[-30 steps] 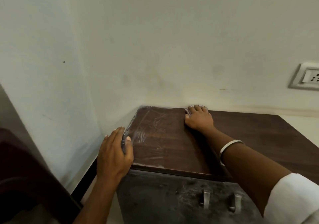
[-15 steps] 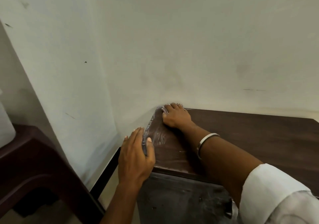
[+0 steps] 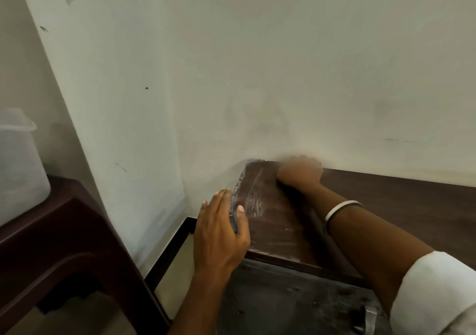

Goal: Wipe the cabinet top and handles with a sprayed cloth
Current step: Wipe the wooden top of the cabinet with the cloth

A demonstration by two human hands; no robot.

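The blurred right hand [image 3: 300,173] is pressed on the far left corner of the dark brown wooden cabinet top [image 3: 386,205], which stretches away rightward along the wall; whether a cloth is held cannot be told, and the left hand [image 3: 219,234] is braced straight-fingered on the left edge.

Brown cabinet top [image 3: 278,221] — streaked, metal handle [image 3: 370,320] below

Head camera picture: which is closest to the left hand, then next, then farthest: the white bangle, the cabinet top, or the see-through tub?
1. Cabinet top: the left hand rests on its left edge.
2. White bangle: on the right wrist, across the top.
3. See-through tub: far left, on the dark stool.
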